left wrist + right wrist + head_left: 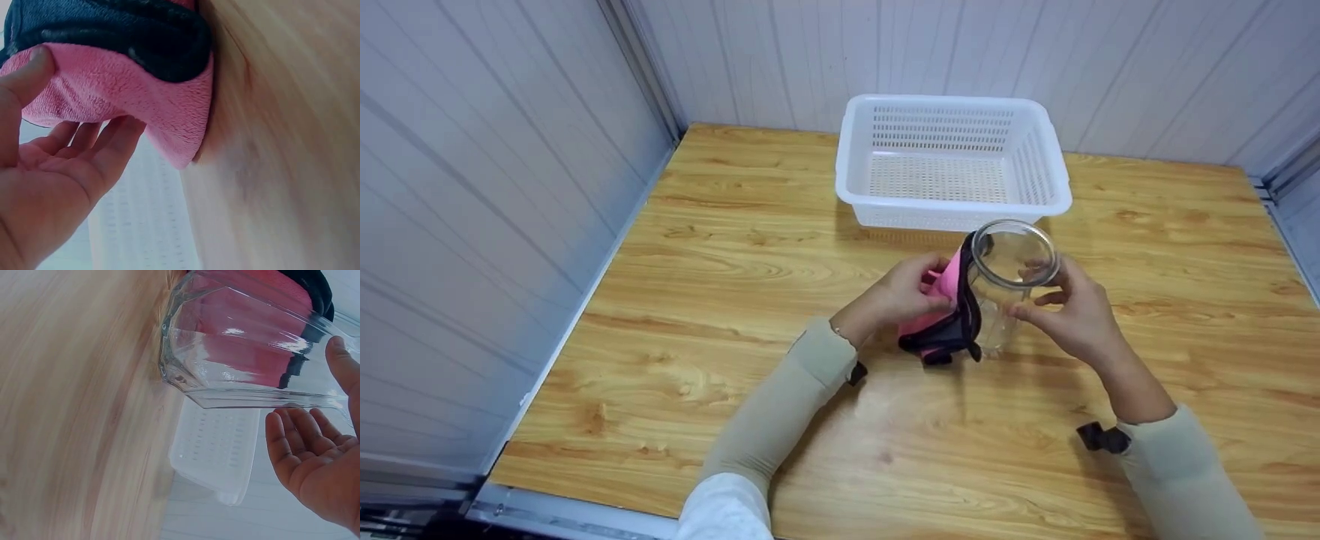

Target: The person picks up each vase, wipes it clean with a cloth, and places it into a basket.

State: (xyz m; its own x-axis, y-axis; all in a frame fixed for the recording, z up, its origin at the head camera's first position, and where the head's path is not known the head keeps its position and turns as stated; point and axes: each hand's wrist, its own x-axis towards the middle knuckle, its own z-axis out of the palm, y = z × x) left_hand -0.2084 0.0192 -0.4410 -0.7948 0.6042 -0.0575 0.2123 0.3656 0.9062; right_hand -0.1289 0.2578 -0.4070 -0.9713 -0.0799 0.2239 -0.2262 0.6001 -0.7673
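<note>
A clear glass jar point(997, 307) with a wide round mouth and faceted sides is in front of me, its base at or close to the table. My right hand point(1076, 315) holds it near the top from the right, thumb on one side and fingers on the other. My left hand point(907, 291) pinches a plush pink cloth point(169, 107) with a dark border, thumb on the near face and fingers behind. The cloth stands folded against the jar's left side; its pink shows through the glass point(236, 360) in the right wrist view.
Behind the jar, a white plastic basket point(952, 206) with slotted walls stands near the back panel point(810, 60). The wood-grain table point(675, 330) reaches to a side panel point(495, 187) on the left. Dark camera mounts point(1102, 437) sit at both wrists.
</note>
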